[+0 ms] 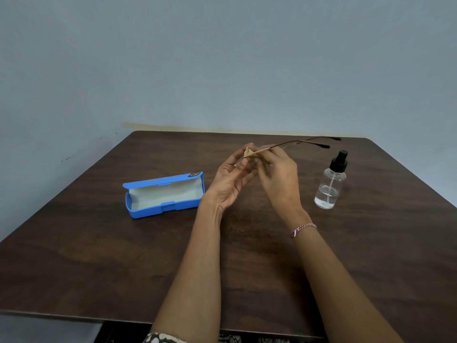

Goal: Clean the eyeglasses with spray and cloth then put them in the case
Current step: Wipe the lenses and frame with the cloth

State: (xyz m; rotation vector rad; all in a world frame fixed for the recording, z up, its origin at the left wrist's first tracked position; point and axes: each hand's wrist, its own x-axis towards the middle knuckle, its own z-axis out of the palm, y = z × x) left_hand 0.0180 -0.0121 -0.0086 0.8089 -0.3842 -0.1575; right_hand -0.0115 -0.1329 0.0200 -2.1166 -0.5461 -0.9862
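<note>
I'm mid-wipe: left hand (230, 180) pinches cloth (248, 152) on a lens, right hand (280, 175) grips the eyeglasses (296, 142) in its fingers (275, 151); open case (163, 206) waits unfilled.

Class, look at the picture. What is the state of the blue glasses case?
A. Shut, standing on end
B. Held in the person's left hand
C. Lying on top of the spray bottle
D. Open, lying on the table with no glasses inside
D: the blue case lies open on the table showing its pale lining, while the left hand and right hand hold the eyeglasses.
</note>
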